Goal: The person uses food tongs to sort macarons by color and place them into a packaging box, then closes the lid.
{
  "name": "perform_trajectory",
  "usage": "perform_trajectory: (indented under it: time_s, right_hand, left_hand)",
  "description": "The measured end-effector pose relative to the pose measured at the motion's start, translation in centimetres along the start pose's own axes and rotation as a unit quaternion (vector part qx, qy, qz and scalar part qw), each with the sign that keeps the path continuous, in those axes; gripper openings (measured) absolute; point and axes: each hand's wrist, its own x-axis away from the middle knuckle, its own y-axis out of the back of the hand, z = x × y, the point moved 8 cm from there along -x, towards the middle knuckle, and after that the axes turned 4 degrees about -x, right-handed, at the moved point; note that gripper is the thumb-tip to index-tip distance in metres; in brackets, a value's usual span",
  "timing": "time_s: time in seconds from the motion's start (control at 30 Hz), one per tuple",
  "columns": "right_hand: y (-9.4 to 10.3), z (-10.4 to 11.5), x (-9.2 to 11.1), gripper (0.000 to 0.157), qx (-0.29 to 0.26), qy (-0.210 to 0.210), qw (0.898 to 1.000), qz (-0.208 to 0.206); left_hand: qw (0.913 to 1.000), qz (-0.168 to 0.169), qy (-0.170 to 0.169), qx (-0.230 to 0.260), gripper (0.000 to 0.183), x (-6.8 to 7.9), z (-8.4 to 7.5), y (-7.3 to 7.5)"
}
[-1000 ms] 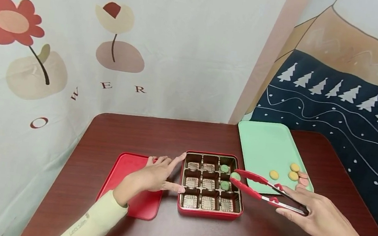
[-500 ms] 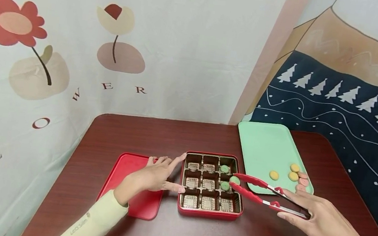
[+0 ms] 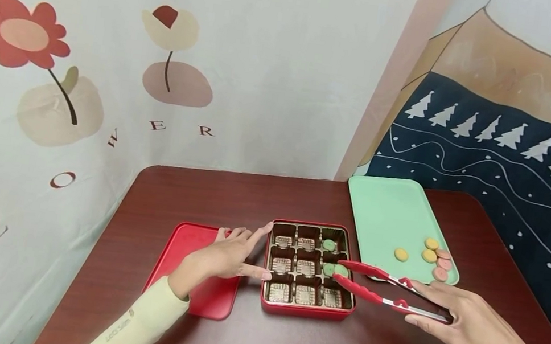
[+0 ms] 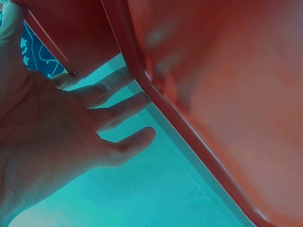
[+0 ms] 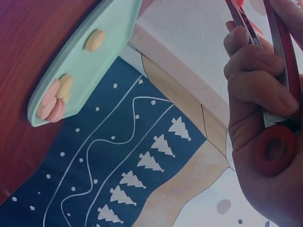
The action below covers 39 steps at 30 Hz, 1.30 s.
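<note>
My right hand (image 3: 474, 322) grips red-tipped tongs (image 3: 395, 293), which reach left over the red box (image 3: 305, 312). Between the tong tips is a green macaron (image 3: 341, 270), over the right column's middle compartment and right beside another green macaron (image 3: 328, 270). A third green macaron (image 3: 328, 245) sits in the back right compartment. My left hand (image 3: 226, 255) has its fingers spread, with index fingertip and thumb at the box's left rim. In the right wrist view my fingers curl round the tongs (image 5: 284, 56), whose tips lie out of frame.
Under my left hand lies a flat red lid (image 3: 211, 296). A mint tray (image 3: 384, 208) at the back right bears several yellow macarons (image 3: 401, 254) and pink macarons (image 3: 441, 274). Fabric backdrops (image 3: 276, 80) rise behind the table (image 3: 200, 197).
The tongs have come down and slightly toward me with the green macaron, from the compartment's right edge to beside the other macaron. My left hand stays at the box.
</note>
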Motion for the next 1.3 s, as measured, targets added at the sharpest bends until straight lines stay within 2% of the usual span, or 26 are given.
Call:
perform_trajectory:
  time_s: [0.23,0.7,1.03,1.3]
  right_hand:
    - [0.2,-0.1,-0.5,0.060,-0.002,0.007,1.000,0.010]
    - [0.2,0.0,-1.0,0.059,-0.004,0.020,1.000,0.008]
    - [-0.5,-0.2,-0.1,0.059,-0.011,0.015,1.000,0.025]
    - [-0.8,-0.2,0.6,0.061,0.002,0.019,0.999,0.030]
  left_hand:
    - [0.9998,-0.005,0.004,0.019,0.114,-0.1,0.3,0.0]
    - [1.0000,-0.002,0.004,0.004,0.113,-0.6,0.3,1.2]
    - [0.9998,0.008,0.009,0.014,0.113,-0.4,0.5,0.3]
    - [1.0000,0.001,-0.002,0.004,0.112,-0.5,0.3,-0.1]
